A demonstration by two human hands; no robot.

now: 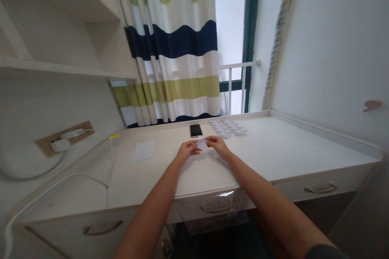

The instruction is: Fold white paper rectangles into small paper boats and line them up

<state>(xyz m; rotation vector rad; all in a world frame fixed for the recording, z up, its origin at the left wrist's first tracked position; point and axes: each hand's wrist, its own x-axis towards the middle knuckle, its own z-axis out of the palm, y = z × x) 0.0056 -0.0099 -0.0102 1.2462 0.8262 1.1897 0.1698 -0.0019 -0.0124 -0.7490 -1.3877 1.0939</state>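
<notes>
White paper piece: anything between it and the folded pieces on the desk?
Only the right hand, holding the white paper piece on that side; the smartphone lies left of the folded pieces.

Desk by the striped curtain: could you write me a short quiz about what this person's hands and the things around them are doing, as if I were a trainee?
1. What are the left hand and right hand holding between them?
2. True or false: the right hand is holding the smartphone.
3. Which lies nearer the power socket panel: the flat paper sheet or the folded paper pieces?

Key:
1. A small piece of white paper.
2. False: it lies on the white desk.
3. The flat paper sheet.
</notes>
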